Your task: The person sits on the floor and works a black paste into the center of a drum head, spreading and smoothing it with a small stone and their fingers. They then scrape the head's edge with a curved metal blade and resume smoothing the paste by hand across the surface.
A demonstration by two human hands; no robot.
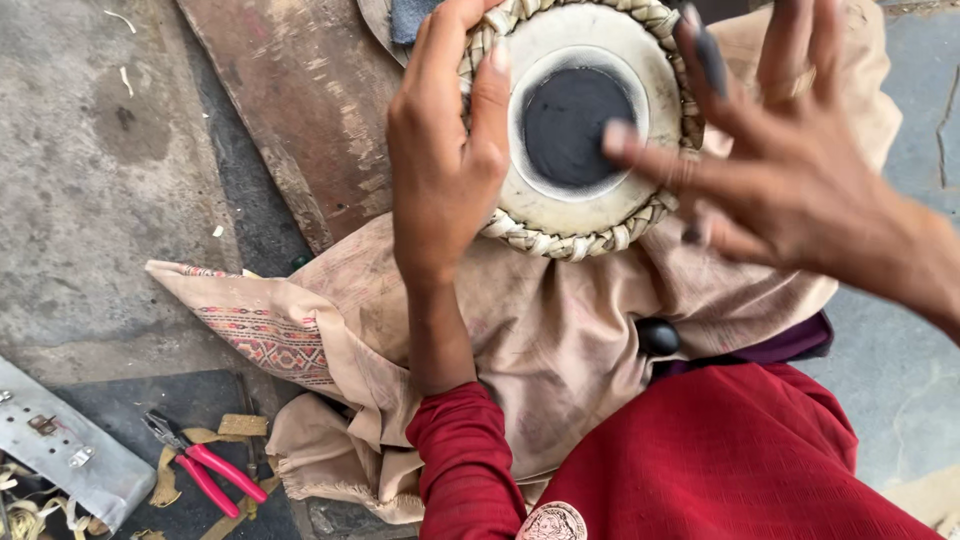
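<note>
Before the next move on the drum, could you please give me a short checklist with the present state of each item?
1. Left hand steadies the drum, gripping its braided rim: ok.
2. Right hand is over the drumhead, fingers spread; it is blurred, so contact with the skin: cannot tell.
3. Black patch in the middle of the head is uncovered and looks whole: ok.
4. Drum sits on the beige cloth in the lap: ok.
5. Pliers with red handles lie on the floor at the left, away from both hands: ok.
6. Small black stone lies on the cloth by the lap: ok.
</note>
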